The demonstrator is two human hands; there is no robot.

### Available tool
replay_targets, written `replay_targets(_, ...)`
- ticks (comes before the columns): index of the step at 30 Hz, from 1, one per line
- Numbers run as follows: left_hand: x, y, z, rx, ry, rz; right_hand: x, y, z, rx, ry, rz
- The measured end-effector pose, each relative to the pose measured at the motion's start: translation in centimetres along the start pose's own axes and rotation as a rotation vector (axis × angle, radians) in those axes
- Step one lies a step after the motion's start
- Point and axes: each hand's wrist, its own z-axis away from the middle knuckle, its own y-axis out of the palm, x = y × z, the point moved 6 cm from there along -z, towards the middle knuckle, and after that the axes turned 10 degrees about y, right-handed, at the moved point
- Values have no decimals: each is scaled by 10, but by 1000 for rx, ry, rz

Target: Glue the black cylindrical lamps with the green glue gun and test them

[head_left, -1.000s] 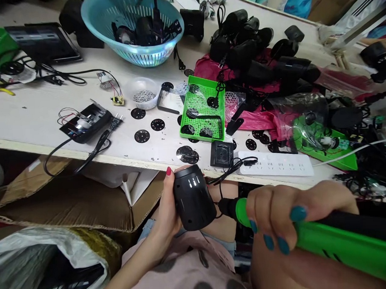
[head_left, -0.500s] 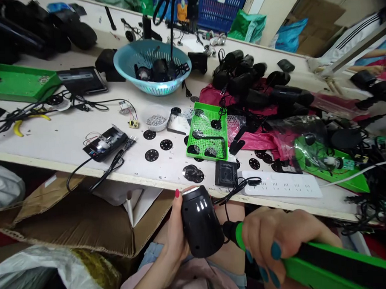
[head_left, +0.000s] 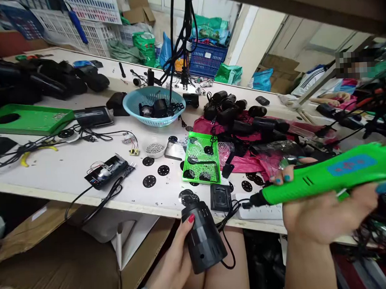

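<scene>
Over my lap, my left hand (head_left: 180, 249) is closed around a black cylindrical housing (head_left: 205, 237) with a hole near its lower end. A black cord (head_left: 230, 253) loops beside it, up towards the table edge. On the right, my right hand (head_left: 324, 211) grips a green electric screwdriver (head_left: 322, 175), its black tip pointing left and apart from the housing. Just beyond the housing, a square black part (head_left: 221, 197) and round black discs (head_left: 189, 196) lie on the table. A white power strip (head_left: 260, 214) is partly behind the screwdriver's tip.
A green perforated tray (head_left: 201, 154), a bowl of small screws (head_left: 155, 149) and a blue colander (head_left: 155, 120) stand on the table. Black housings (head_left: 225, 111) are heaped at right. An open cardboard box (head_left: 73, 256) sits below the front edge. Another person's hands (head_left: 336, 99) show far right.
My right hand has raised the screwdriver away from the housing and turned it. The housing has rolled in my left hand, showing another side. The view has tipped up.
</scene>
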Motion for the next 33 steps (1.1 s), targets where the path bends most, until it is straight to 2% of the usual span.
replay_targets(3,2,1,0,31,-33,80,-22,-15,-20,-57,-18,68)
replay_targets(5,0,2,1,41,-28,117,-35,-22,-19,-92,-55,178)
replay_targets(8,-5,-1,7,6,-4,74,-37,-27,3,-231,-317,333)
replay_targets(9,-6,-2,10,-7,5,42,-39,-25,10,-236,-365,382)
replay_targets(11,-11,-4,16,-21,40,-29,-54,-13,11,-132,-324,533)
replay_targets(14,-21,0,20,7,129,-111,-103,8,-6,217,-53,854)
replay_targets(16,-25,5,20,17,143,-117,-131,16,-19,403,63,943)
replay_targets(18,-25,6,18,10,110,-94,-144,19,-30,501,103,941)
replay_targets(21,-28,1,16,17,126,-106,-136,18,-33,508,83,901)
replay_targets(23,-35,-5,15,24,215,-200,-113,17,-22,520,8,877)
replay_targets(24,-41,-8,15,33,271,-274,-100,19,-12,570,-46,876)
replay_targets(26,-52,-7,15,101,364,-492,-73,25,13,764,-163,884)
replay_targets(29,-63,10,17,329,463,-842,-41,35,54,1096,-320,867)
replay_targets(31,-66,21,18,421,534,-990,-28,36,73,1208,-413,942)
replay_targets(33,-67,26,19,408,578,-1051,-24,34,84,1254,-474,1089)
